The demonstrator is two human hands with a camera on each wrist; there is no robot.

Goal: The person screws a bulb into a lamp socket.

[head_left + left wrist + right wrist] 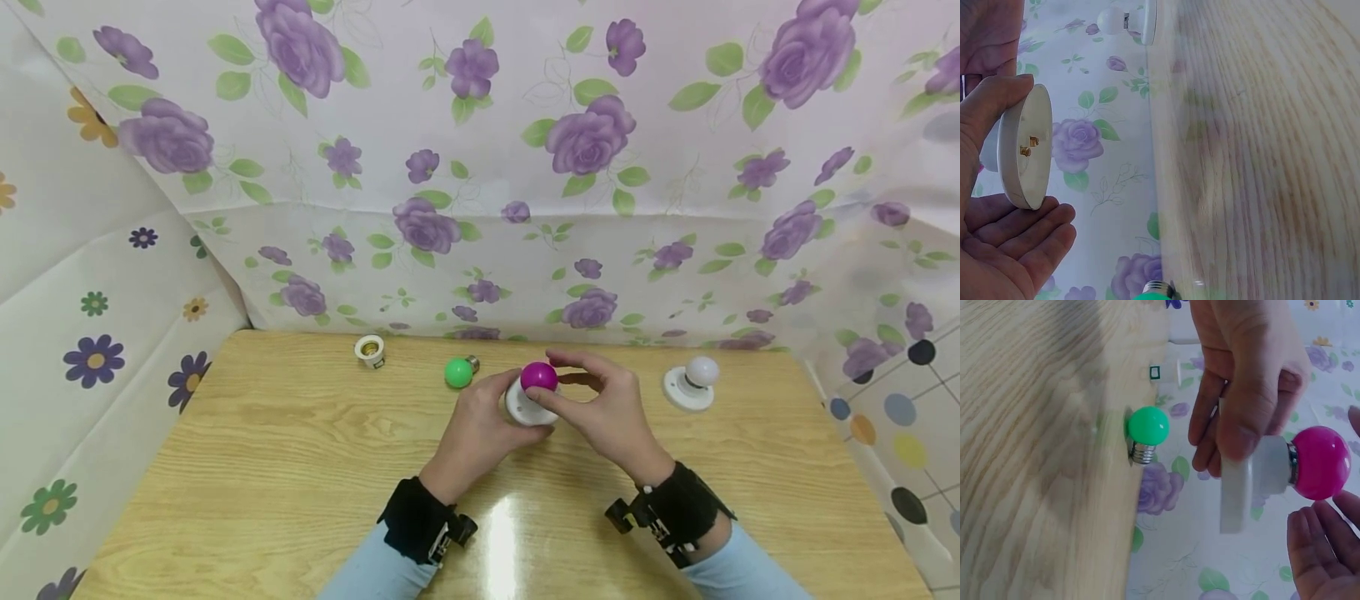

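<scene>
My left hand (480, 425) grips a white round lamp holder (1032, 147) by its disc base, thumb on one edge and fingers along the other. Two brass screws (1029, 147) show on the underside. A magenta light bulb (1321, 462) sits in the socket, a bit of its metal collar visible. At the bulb, my right hand (603, 408) has its thumb and fingertips around the globe. In the right wrist view, the right hand's fingers (1319, 540) come up beneath the globe. The holder is tilted and held up over the table.
A green bulb (459, 372) lies on the wooden table (300, 467) just beyond my left hand. Farther left stands a small white socket (370, 351). To the right is a white bulb (702, 372) in a round white base (686, 396). Flowered cloth (510, 275) hangs behind the table.
</scene>
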